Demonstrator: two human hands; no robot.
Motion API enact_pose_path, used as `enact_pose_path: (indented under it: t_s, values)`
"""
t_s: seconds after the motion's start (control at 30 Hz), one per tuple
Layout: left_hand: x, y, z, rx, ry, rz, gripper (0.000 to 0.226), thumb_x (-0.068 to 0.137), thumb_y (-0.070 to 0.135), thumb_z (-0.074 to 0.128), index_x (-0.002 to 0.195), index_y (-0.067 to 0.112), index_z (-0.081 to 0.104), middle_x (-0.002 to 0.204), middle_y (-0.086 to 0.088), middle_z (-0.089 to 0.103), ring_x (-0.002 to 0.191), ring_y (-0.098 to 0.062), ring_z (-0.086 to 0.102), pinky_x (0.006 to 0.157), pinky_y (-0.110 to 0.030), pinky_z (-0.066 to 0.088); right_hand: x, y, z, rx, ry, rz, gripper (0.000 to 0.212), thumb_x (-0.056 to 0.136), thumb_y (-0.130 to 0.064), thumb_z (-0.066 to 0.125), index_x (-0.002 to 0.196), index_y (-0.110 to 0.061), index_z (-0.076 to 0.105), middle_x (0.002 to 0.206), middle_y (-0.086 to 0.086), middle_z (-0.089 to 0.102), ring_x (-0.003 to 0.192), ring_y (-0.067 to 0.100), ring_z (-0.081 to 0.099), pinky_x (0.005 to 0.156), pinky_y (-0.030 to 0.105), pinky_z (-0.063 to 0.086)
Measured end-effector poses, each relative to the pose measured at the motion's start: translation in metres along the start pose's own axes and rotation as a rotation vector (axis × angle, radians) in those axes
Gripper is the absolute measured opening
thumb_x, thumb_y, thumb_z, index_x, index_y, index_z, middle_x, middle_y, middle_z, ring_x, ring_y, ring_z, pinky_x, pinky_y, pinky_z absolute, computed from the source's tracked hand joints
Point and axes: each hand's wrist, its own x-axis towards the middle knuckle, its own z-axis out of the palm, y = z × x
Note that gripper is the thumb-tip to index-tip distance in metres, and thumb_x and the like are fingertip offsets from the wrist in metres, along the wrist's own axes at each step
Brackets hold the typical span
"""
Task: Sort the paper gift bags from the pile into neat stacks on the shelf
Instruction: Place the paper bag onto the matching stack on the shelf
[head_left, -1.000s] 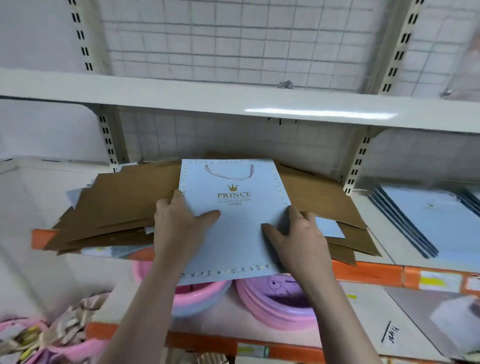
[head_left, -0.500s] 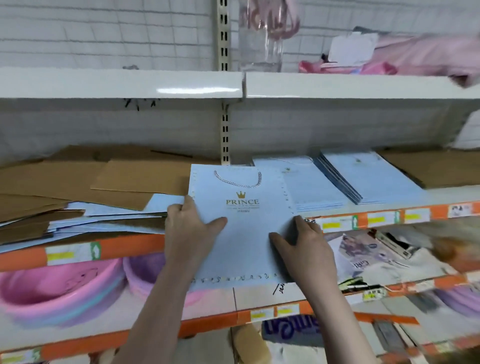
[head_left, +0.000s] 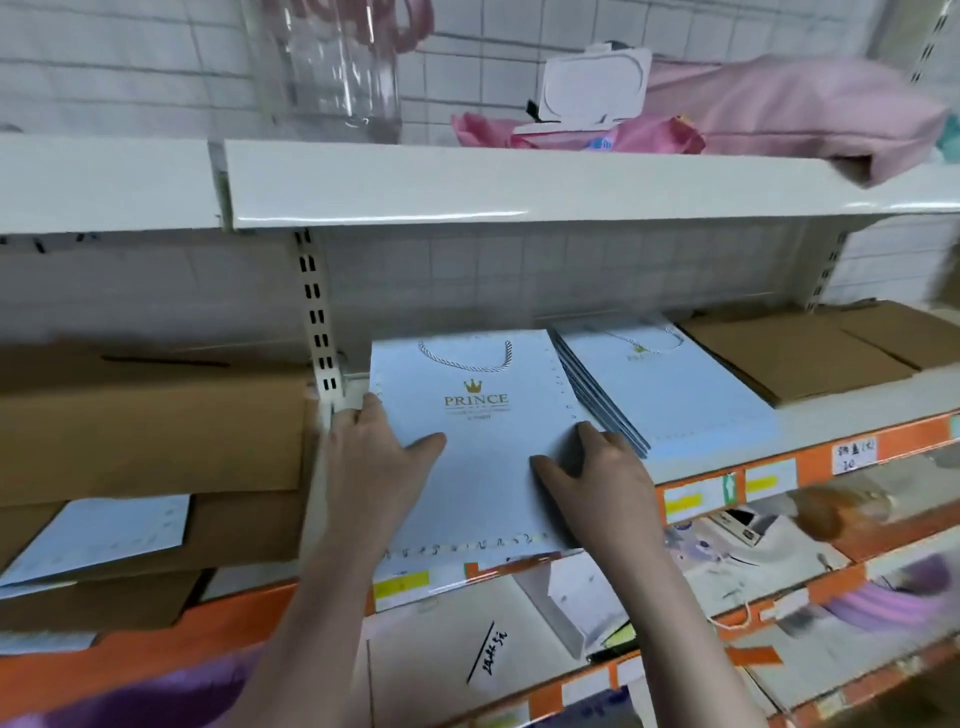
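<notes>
A flat light-blue gift bag (head_left: 478, 415) with a gold crown, the word PRINCE and a white rope handle lies over the front of the shelf (head_left: 727, 467). My left hand (head_left: 374, 462) grips its left edge, thumb on top. My right hand (head_left: 597, 473) grips its right edge the same way. Directly right of it lies a neat stack of matching blue bags (head_left: 660, 384). Further right is a stack of brown paper bags (head_left: 795, 358). The loose pile of brown bags (head_left: 150, 431) fills the left bay, with a blue bag (head_left: 104, 535) sticking out.
A white upper shelf (head_left: 467, 182) overhangs closely, carrying a clear glass vase (head_left: 337, 67) and pink fabric items (head_left: 779, 104). A slotted upright post (head_left: 317, 322) divides the two bays. Orange price rails (head_left: 727, 488) edge the shelves; lower shelves hold paper goods and purple basins.
Both hands have carried the blue PRINCE bag rightward from above the brown pile into the right bay, beside the blue stack. The view has swung right with it.
</notes>
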Motion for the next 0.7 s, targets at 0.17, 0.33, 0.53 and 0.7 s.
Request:
enact_pose_path:
  t_s: [0.17,0.33,0.53,0.7]
  values:
    - [0.033,0.015,0.026,0.086,-0.004,-0.016,0.072,0.083,0.038,0.065,0.140,0.006,0.036,0.132,-0.016,0.041,0.124,-0.030,0.035,0.096,-0.037,0.035,0.052,0.009,0.011,0.011,-0.015,-0.010,0.039,0.087,-0.041,0.057,0.104,-0.007,0.051,0.108,0.011,0.052,0.102,0.032,0.051,0.081,0.035,0.038]
    - [0.052,0.011,0.048,0.119,0.039,-0.052,0.054,0.080,0.035,0.067,0.121,0.005,0.048,0.120,-0.014,0.049,0.113,-0.030,0.042,0.082,-0.032,0.033,0.083,0.018,0.031,0.016,-0.069,-0.045,0.041,0.087,-0.041,0.060,0.105,-0.005,0.053,0.108,0.014,0.053,0.104,0.032,0.049,0.084,0.035,0.038]
    - [0.050,0.007,0.067,0.176,0.022,-0.100,0.048,0.083,0.036,0.063,0.117,0.007,0.047,0.121,-0.009,0.048,0.113,-0.027,0.039,0.082,-0.031,0.032,0.104,0.032,0.044,-0.059,-0.110,-0.124,0.044,0.089,-0.043,0.056,0.110,-0.005,0.053,0.116,0.015,0.054,0.110,0.032,0.045,0.091,0.035,0.033]
    - [0.046,0.001,0.076,0.145,0.021,-0.128,0.036,0.081,0.038,0.061,0.105,0.016,0.046,0.108,0.002,0.047,0.104,-0.021,0.043,0.077,-0.031,0.035,0.107,0.043,0.052,-0.180,-0.100,-0.212,0.052,0.091,-0.051,0.047,0.123,-0.010,0.050,0.125,0.010,0.052,0.115,0.029,0.043,0.093,0.035,0.034]
